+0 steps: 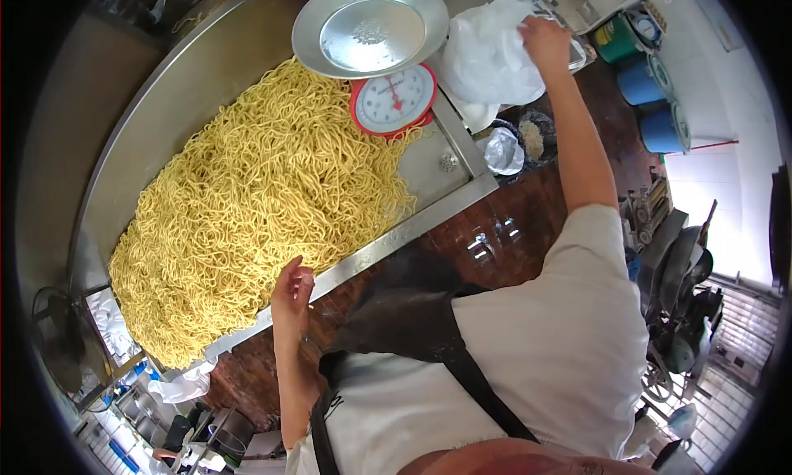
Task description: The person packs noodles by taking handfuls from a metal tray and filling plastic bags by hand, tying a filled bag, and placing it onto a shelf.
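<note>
A large heap of yellow noodles lies in a steel tray-like table. My left hand hovers by the near edge of the heap, fingers loosely bent and apart, holding nothing that I can see. Far to the right, my right hand is at a bunch of white plastic bags, its fingers closed on the plastic at the bunch's upper right side. Between the noodles and the bags stands a red dial scale with a bare, round metal pan on top.
Below the bags is a dark bin with crumpled plastic in it. Blue tubs and a green container line the right wall. Woks and pans are stacked at the right. A round fan stands at the left, and the floor looks wet.
</note>
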The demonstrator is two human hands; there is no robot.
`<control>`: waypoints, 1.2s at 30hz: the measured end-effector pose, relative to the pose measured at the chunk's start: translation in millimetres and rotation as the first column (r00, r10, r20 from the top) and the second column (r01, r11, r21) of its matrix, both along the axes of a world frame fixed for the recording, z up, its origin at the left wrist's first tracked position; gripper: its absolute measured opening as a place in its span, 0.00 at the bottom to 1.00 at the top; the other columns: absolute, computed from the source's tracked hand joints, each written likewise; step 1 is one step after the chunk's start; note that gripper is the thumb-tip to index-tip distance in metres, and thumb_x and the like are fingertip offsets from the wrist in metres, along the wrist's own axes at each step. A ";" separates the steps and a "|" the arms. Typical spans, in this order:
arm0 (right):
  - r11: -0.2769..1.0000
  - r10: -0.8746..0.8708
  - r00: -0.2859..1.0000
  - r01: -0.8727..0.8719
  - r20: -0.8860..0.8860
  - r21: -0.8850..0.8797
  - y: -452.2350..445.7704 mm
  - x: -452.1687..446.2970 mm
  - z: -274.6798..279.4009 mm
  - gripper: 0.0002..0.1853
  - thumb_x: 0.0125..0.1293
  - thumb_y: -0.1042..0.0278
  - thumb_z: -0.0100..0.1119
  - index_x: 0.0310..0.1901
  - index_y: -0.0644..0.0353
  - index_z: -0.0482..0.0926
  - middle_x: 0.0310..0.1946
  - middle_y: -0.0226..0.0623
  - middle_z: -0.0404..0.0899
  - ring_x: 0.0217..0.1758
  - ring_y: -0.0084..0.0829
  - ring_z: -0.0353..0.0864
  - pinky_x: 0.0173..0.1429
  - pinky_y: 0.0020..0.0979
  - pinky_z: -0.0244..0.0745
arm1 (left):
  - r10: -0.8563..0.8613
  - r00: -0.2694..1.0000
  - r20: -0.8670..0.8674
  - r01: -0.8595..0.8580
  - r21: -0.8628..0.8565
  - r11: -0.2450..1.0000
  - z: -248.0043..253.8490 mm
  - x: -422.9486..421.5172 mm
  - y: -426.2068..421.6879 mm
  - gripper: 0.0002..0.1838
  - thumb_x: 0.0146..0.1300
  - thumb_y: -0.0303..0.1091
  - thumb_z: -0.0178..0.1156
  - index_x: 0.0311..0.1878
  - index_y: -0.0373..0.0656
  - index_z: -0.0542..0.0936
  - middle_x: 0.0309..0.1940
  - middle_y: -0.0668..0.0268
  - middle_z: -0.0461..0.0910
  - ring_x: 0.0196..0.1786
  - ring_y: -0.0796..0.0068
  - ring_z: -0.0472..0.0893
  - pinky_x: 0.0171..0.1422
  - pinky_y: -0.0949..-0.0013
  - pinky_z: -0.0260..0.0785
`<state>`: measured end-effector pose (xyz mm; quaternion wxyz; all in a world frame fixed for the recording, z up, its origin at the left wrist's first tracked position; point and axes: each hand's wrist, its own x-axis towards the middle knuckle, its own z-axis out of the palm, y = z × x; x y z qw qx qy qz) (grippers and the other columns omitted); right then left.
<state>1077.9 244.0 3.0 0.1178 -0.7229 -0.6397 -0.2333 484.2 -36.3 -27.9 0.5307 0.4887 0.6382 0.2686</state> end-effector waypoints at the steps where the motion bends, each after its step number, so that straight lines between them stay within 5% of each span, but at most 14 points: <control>1: 0.989 0.076 0.993 -0.064 -0.089 0.137 1.5 7.1 2.5 0.09 0.65 0.58 0.58 0.38 0.52 0.84 0.34 0.39 0.83 0.45 0.41 0.81 0.51 0.51 0.68 | 0.001 1.000 0.008 -0.001 0.007 1.000 0.0 5.5 10.9 0.22 0.70 0.32 0.60 0.64 0.37 0.73 0.43 0.67 0.80 0.43 0.79 0.76 0.49 0.74 0.70; 5: 0.964 0.116 0.952 -0.039 -0.282 0.263 12.2 19.6 15.3 0.11 0.65 0.56 0.61 0.41 0.53 0.85 0.40 0.45 0.84 0.43 0.47 0.83 0.46 0.39 0.77 | -0.143 0.990 -0.011 0.143 -0.010 0.990 2.8 38.4 50.3 0.21 0.69 0.32 0.61 0.63 0.38 0.74 0.43 0.67 0.80 0.42 0.79 0.77 0.49 0.73 0.70; 9: 0.873 0.112 0.991 -0.060 -0.078 0.484 28.6 46.8 38.6 0.16 0.70 0.68 0.50 0.52 0.72 0.74 0.26 0.36 0.81 0.28 0.39 0.80 0.32 0.41 0.72 | -0.311 0.950 0.030 0.310 0.034 0.950 22.2 83.8 88.1 0.21 0.69 0.33 0.61 0.63 0.38 0.74 0.42 0.66 0.81 0.41 0.78 0.78 0.49 0.72 0.71; 11: 0.888 0.103 0.887 0.122 -0.450 0.444 8.3 18.9 82.2 0.12 0.70 0.67 0.54 0.48 0.65 0.79 0.38 0.40 0.85 0.43 0.38 0.83 0.45 0.38 0.77 | -0.434 0.898 0.071 0.429 0.076 0.900 38.2 108.2 112.7 0.20 0.71 0.34 0.58 0.64 0.37 0.73 0.48 0.64 0.80 0.49 0.75 0.79 0.55 0.70 0.72; 15: 0.894 0.447 0.359 -0.185 -0.819 0.407 -80.7 -77.6 124.9 0.10 0.67 0.68 0.61 0.48 0.61 0.80 0.36 0.27 0.82 0.39 0.21 0.80 0.47 0.25 0.76 | -0.473 0.841 0.262 0.414 0.250 0.875 72.3 149.7 140.3 0.23 0.74 0.43 0.54 0.65 0.37 0.72 0.54 0.59 0.80 0.56 0.72 0.78 0.62 0.64 0.71; 18: 0.718 0.171 -0.253 -0.630 -0.952 0.296 -143.8 -185.5 86.1 0.11 0.67 0.69 0.61 0.50 0.58 0.78 0.42 0.26 0.80 0.43 0.22 0.79 0.49 0.26 0.78 | -0.160 0.672 0.723 0.126 0.101 0.987 84.9 172.1 154.5 0.20 0.71 0.35 0.58 0.63 0.39 0.74 0.52 0.63 0.80 0.52 0.74 0.78 0.56 0.69 0.71; 19: 0.568 0.460 0.171 -0.811 -0.871 0.140 -153.5 -212.1 63.8 0.12 0.65 0.68 0.63 0.48 0.58 0.77 0.43 0.34 0.81 0.47 0.33 0.81 0.52 0.34 0.77 | -0.004 0.522 0.853 0.074 -0.041 0.996 86.5 171.0 153.0 0.18 0.71 0.33 0.58 0.62 0.40 0.75 0.50 0.63 0.81 0.50 0.75 0.79 0.54 0.70 0.72; 20: 0.499 0.053 0.456 -0.783 -0.889 -0.372 -164.3 -244.5 88.8 0.13 0.63 0.63 0.65 0.46 0.59 0.78 0.46 0.43 0.80 0.52 0.42 0.79 0.54 0.38 0.75 | -0.078 0.607 0.791 0.092 0.028 0.995 83.2 163.2 150.2 0.17 0.70 0.31 0.58 0.60 0.40 0.76 0.49 0.64 0.81 0.48 0.76 0.79 0.52 0.71 0.72; 22: 0.439 0.185 0.362 -0.862 -0.914 -0.253 -182.8 -270.5 52.5 0.14 0.62 0.62 0.65 0.45 0.60 0.77 0.47 0.44 0.80 0.53 0.44 0.79 0.54 0.37 0.74 | -0.205 0.758 0.619 0.155 0.135 0.979 68.6 139.9 138.6 0.15 0.70 0.29 0.57 0.58 0.40 0.77 0.46 0.64 0.82 0.45 0.78 0.80 0.48 0.73 0.74; 26: 0.100 0.218 0.451 -0.892 -0.865 -0.440 -184.0 -304.0 25.5 0.20 0.64 0.57 0.65 0.50 0.61 0.75 0.51 0.45 0.79 0.55 0.44 0.79 0.55 0.38 0.75 | 0.332 0.722 0.607 -0.442 0.035 0.896 28.2 82.5 103.6 0.13 0.69 0.26 0.57 0.55 0.38 0.77 0.44 0.64 0.83 0.43 0.78 0.81 0.48 0.71 0.74; 29: 0.452 0.075 0.375 -0.839 -0.924 -0.304 -195.6 -340.5 -6.0 0.28 0.65 0.54 0.65 0.58 0.64 0.71 0.52 0.47 0.79 0.56 0.43 0.79 0.58 0.38 0.74 | 0.314 0.790 0.527 -0.442 0.134 0.887 13.7 24.8 69.2 0.15 0.69 0.26 0.57 0.58 0.38 0.76 0.45 0.64 0.83 0.46 0.76 0.81 0.51 0.71 0.74; 30: 0.506 0.141 0.130 -0.862 -0.981 -0.041 -196.3 -363.4 -19.8 0.25 0.67 0.55 0.63 0.56 0.66 0.74 0.48 0.43 0.81 0.50 0.34 0.80 0.53 0.38 0.74 | 0.241 0.845 0.478 -0.356 0.164 0.920 8.6 9.2 53.0 0.15 0.68 0.27 0.58 0.57 0.37 0.78 0.49 0.63 0.81 0.51 0.72 0.80 0.58 0.68 0.71; 33: 0.477 -0.096 -0.063 -0.879 -0.993 0.010 -205.7 -433.7 -34.8 0.23 0.67 0.58 0.63 0.58 0.65 0.74 0.47 0.40 0.83 0.47 0.27 0.81 0.51 0.31 0.75 | -0.083 0.996 0.037 0.049 0.555 0.830 -3.3 -51.2 18.0 0.13 0.67 0.28 0.59 0.54 0.37 0.80 0.53 0.63 0.79 0.57 0.70 0.77 0.64 0.66 0.67; 36: 0.624 -0.048 -0.139 -0.778 -0.989 0.079 -231.9 -503.3 -28.6 0.19 0.67 0.61 0.64 0.54 0.65 0.77 0.42 0.38 0.84 0.43 0.23 0.81 0.48 0.27 0.75 | 0.220 0.907 0.360 -0.310 0.217 0.926 -19.8 -122.5 -16.8 0.09 0.69 0.30 0.57 0.46 0.37 0.81 0.44 0.67 0.79 0.45 0.77 0.76 0.53 0.72 0.67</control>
